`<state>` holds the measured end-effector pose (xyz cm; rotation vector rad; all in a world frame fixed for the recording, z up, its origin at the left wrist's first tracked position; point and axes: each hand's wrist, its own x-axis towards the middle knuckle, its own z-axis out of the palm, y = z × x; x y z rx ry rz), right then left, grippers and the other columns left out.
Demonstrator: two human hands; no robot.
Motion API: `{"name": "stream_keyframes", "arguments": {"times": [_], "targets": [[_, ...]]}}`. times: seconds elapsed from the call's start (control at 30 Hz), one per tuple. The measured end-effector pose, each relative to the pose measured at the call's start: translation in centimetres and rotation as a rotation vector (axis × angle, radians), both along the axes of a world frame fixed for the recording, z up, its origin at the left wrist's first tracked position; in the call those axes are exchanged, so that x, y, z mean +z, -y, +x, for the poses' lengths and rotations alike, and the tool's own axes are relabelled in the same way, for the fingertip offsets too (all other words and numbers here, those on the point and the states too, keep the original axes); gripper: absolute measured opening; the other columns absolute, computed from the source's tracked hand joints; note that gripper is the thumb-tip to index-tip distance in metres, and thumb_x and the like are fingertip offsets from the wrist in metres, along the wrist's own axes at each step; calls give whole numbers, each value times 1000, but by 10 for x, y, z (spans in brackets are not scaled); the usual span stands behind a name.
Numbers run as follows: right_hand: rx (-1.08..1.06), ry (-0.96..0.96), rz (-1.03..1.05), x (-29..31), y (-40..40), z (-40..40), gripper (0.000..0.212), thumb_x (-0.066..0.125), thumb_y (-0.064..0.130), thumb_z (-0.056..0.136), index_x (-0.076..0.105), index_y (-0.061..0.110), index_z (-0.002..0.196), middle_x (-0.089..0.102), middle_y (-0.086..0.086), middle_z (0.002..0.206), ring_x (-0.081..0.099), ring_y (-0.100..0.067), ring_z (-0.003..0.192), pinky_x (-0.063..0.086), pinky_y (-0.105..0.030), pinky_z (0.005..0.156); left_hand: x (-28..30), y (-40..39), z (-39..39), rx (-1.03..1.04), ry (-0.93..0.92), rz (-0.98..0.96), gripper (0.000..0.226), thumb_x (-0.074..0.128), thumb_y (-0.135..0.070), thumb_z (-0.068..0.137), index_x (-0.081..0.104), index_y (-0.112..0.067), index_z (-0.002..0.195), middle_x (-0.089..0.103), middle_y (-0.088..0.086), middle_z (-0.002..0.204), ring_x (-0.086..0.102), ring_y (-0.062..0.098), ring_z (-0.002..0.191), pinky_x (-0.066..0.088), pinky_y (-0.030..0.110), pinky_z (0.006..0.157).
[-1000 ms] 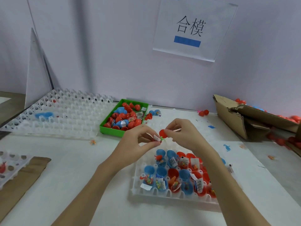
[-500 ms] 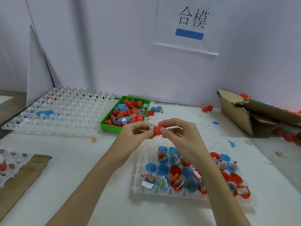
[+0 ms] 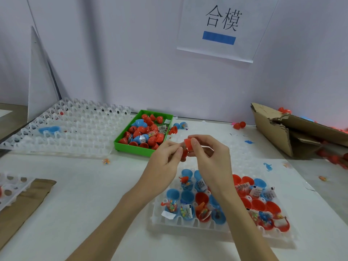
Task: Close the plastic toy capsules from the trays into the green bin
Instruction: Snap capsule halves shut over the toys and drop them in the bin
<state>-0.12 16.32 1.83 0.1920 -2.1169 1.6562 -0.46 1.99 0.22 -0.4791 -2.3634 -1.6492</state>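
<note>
Both hands meet above the table's middle around a red capsule [image 3: 186,147]. My right hand [image 3: 209,157] pinches its upper red half between thumb and forefinger. My left hand [image 3: 165,157] pinches the lower red half from the left. Below them a clear plastic tray [image 3: 188,222] holds several open blue and red capsule halves with small toys and paper slips. The green bin [image 3: 131,146] sits just beyond my left hand and holds several closed red and blue capsules.
A large clear tray [image 3: 75,132] with one blue piece lies at the back left. Torn cardboard box [image 3: 273,132] with red capsules stands at the right. Another tray [image 3: 11,187] rests on cardboard at the left edge. Loose capsules and toy bits dot the white table.
The two red halves have come closer together between my fingers, and the right hand's grip has turned onto the top half. The view has tilted slightly upward.
</note>
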Motion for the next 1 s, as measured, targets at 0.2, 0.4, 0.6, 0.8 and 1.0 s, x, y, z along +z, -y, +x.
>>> {"name": "stream_keyframes", "arguments": {"times": [0.2,0.4,0.6,0.8,1.0], "targets": [[12,0,47,-1,0,1,13,64,17,101,72,24,107,72,9,102,72,-3,89,58,-15,74,7,5,-1,9,55,129,25,62,-15,103,75,-22,123,74,-6,108,72,7,97,57,18,88],[39,-47,130,-2,4,5,17,66,16,99,71,26,112,73,9,104,71,-7,95,59,-18,81,13,13,-1,59,93,239,33,77,-21,93,74,-23,126,78,-8,109,73,3,102,58,19,90],[1,-26,-6,-1,5,4,15,64,18,99,71,26,110,73,17,99,72,0,91,56,-12,76,17,14,-1,84,19,176,10,78,-13,91,78,-15,101,77,-5,94,74,10,91,61,24,88],[23,-49,-22,0,5,5,13,67,18,98,71,25,109,73,17,99,73,-3,91,56,-13,75,17,13,3,131,-174,21,15,76,-15,94,79,-17,108,76,-8,101,72,4,93,59,19,87],[47,-43,-42,1,4,5,14,66,18,98,71,28,107,72,18,101,72,-2,93,56,-13,75,19,12,4,117,-164,14,19,66,-10,100,78,-13,115,77,-3,106,72,9,98,60,27,91]]}}
